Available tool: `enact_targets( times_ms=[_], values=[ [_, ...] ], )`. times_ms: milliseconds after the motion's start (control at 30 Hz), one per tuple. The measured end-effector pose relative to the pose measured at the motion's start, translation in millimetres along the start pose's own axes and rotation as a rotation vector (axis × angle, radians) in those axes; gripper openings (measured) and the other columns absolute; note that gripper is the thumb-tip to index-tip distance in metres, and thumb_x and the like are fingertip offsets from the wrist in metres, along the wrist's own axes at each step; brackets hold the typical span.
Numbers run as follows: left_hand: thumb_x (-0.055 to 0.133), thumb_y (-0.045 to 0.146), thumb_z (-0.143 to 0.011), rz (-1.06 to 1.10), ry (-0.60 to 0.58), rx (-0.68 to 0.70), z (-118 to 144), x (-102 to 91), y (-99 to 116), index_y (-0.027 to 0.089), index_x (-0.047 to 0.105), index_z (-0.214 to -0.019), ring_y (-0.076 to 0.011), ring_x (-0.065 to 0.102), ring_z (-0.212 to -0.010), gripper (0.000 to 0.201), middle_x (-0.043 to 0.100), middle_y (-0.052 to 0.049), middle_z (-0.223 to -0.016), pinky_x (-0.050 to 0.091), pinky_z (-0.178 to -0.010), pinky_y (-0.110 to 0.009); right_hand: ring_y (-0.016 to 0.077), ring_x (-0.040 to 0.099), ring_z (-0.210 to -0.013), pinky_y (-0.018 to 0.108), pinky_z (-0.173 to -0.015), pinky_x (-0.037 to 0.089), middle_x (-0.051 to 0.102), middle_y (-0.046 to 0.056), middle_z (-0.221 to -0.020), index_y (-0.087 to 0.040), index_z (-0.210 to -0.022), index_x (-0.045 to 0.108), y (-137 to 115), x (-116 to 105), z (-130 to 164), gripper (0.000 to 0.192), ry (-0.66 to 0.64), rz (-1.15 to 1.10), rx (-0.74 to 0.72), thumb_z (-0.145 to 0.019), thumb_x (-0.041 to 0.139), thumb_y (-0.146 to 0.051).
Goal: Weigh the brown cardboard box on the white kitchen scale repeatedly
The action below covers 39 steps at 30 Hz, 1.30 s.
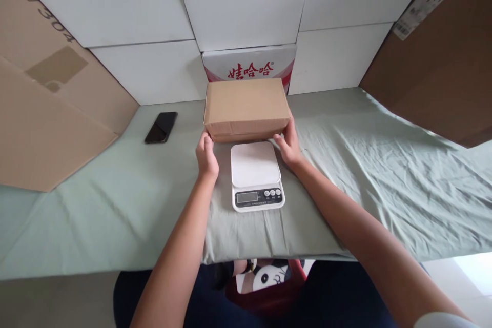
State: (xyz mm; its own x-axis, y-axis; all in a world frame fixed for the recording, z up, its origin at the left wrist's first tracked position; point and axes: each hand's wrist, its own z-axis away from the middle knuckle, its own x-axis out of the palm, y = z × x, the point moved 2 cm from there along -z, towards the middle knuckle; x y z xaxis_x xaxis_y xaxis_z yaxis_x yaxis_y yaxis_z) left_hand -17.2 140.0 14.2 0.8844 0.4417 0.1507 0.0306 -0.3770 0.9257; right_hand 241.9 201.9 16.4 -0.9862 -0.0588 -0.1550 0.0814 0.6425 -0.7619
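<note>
Between my two hands is a closed brown cardboard box (246, 101), just behind the kitchen scale. My left hand (207, 155) grips its near left corner, thumb on the front side and the other fingers mostly hidden. At the right end, my right hand (288, 142) wraps round the near corner, with its thumb at the front edge. The white digital kitchen scale (255, 165) lies nearer to me, its bare platform toward the box. Its small display (247, 197) looks blank, with several round buttons beside it. Whether the box rests on the cloth or is lifted, I cannot tell.
A black phone (161, 127) lies on the green cloth (154, 184) at the left. White panels (246, 5) and a white box with red lettering (249, 64) stand behind. Large cardboard sheets flank the table, one left (57, 97) and one right (434, 61). The cloth is wrinkled at the right.
</note>
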Motion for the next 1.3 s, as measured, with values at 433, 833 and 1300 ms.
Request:
enact_targets(
  times_ms=[433,833,1300],
  values=[
    [0.048,0.076,-0.096,-0.002,-0.049,0.166,92,-21.9,40,0.016,0.067,-0.142,-0.0367,0.062,-0.141,0.078,0.072,-0.02,-0.138,0.049,-0.117,-0.046,0.0365,0.024,-0.167,0.064,-0.138,0.022,0.026,0.0,-0.179,-0.043,-0.168,0.021,-48,-17,77,0.086,-0.018,0.023,-0.031,-0.095,0.056,-0.071],
    [0.053,0.077,-0.092,-0.006,-0.011,0.042,119,-35.8,32,0.016,0.068,-0.143,-0.0374,0.062,-0.14,0.08,0.071,-0.021,-0.14,0.049,-0.117,-0.049,0.0406,0.036,-0.158,0.069,-0.13,0.03,0.033,0.007,-0.175,-0.038,-0.17,0.02,-71,-26,94,0.084,-0.066,0.135,-0.006,-0.098,0.053,-0.068],
    [0.055,0.074,-0.093,-0.032,0.037,0.026,127,-41.1,35,0.014,0.069,-0.142,-0.0362,0.064,-0.138,0.079,0.073,-0.02,-0.138,0.05,-0.117,-0.048,0.0395,0.041,-0.155,0.067,-0.126,0.038,0.037,0.009,-0.173,-0.038,-0.17,0.021,-77,-27,98,0.081,-0.04,0.139,0.015,-0.1,0.052,-0.065]
  ],
)
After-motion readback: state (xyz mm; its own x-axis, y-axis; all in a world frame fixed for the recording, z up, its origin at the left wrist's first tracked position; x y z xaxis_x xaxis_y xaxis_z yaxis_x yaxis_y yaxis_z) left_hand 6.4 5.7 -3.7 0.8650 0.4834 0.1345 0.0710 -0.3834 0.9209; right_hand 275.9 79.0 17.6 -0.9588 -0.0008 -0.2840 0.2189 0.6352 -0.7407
